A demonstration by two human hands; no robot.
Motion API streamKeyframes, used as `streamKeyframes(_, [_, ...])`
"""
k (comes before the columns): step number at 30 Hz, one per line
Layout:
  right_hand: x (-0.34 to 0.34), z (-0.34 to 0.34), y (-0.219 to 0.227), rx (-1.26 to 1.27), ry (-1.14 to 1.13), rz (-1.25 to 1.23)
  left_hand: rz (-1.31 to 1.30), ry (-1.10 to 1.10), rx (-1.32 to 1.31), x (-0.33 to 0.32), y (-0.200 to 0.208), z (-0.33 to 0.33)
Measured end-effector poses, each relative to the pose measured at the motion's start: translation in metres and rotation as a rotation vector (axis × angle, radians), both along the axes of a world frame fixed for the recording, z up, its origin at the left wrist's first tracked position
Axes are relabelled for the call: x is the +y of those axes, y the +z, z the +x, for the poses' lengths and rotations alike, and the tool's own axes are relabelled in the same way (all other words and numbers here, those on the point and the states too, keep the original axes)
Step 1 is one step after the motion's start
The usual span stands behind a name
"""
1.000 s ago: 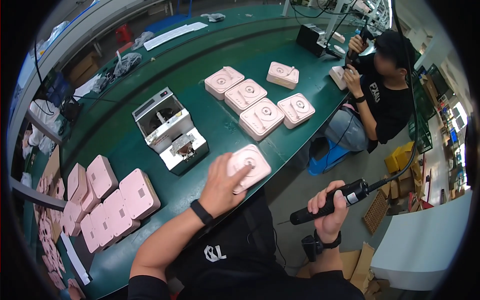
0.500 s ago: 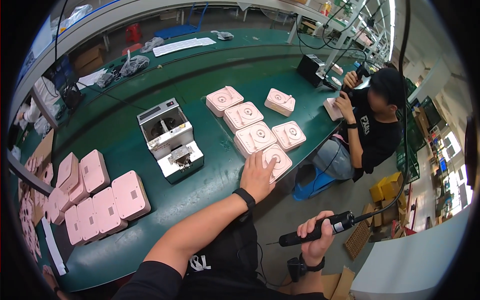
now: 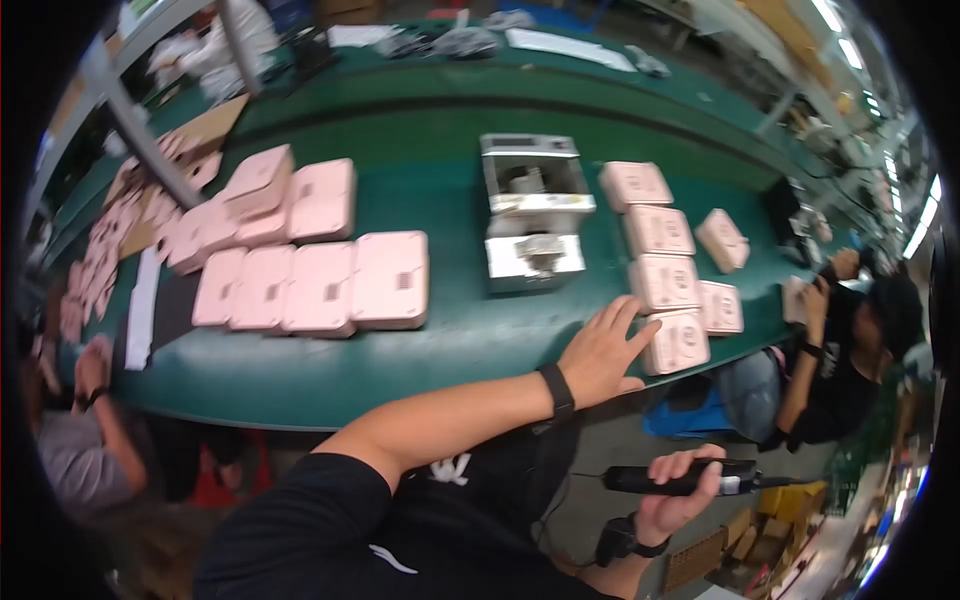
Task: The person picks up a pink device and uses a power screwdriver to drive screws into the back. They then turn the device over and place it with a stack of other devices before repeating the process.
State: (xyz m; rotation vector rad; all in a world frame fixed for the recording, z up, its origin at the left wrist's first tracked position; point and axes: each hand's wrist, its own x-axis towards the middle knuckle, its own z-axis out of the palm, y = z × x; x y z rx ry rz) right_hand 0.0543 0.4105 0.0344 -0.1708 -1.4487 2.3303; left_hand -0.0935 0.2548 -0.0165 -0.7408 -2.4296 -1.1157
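We see the left hand (image 3: 598,352) stretched flat, fingers spread, over the near edge of the green workbench (image 3: 420,345), its fingertips touching the nearest pink casing (image 3: 677,342) without closing round it. That casing lies at the near end of a row of pink casings (image 3: 660,255) running away from us, just right of a white and grey fixture (image 3: 533,210) that stands mid-bench. The right hand (image 3: 676,495) hangs below the bench edge, wrapped fully round a black electric screwdriver (image 3: 690,480) held roughly level. To the left, well apart, sits a block of plain pink covers (image 3: 315,285). At the right rim another person (image 3: 850,350) sits at the bench; what their hands hold is too small for us to tell.
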Motion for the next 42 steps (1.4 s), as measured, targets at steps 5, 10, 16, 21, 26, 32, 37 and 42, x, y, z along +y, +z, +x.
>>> streamKeyframes(5, [-0.002,-0.023,-0.008,0.005,0.024,0.040,-0.176,0.415,0.052,-0.156,0.019,0.034])
streamKeyframes(10, [-0.026,-0.052,-0.002,-0.022,0.117,0.004,-0.547,0.650,-0.039,-0.230,0.008,0.066])
streamKeyframes(16, [-0.071,-0.091,0.033,0.226,0.372,0.154,-0.606,0.163,-0.109,-0.223,0.014,0.103])
streamKeyframes(21, [-0.111,-0.163,0.073,0.369,0.409,0.155,-0.557,-0.175,-0.064,-0.207,0.021,0.084])
streamKeyframes(26, [-0.144,-0.211,0.087,0.428,0.388,0.205,-0.407,-0.103,-0.042,-0.209,0.011,0.066])
streamKeyframes(32, [-0.165,-0.230,0.077,0.371,0.380,0.363,-0.028,-0.099,-0.430,-0.216,0.002,0.065])
streamKeyframes(37, [-0.163,-0.225,0.072,0.300,0.418,0.382,-0.008,-0.085,-0.324,-0.224,-0.011,0.061])
streamKeyframes(42, [-0.154,-0.197,0.070,0.292,0.441,0.326,0.017,-0.070,-0.325,-0.226,-0.010,0.058])
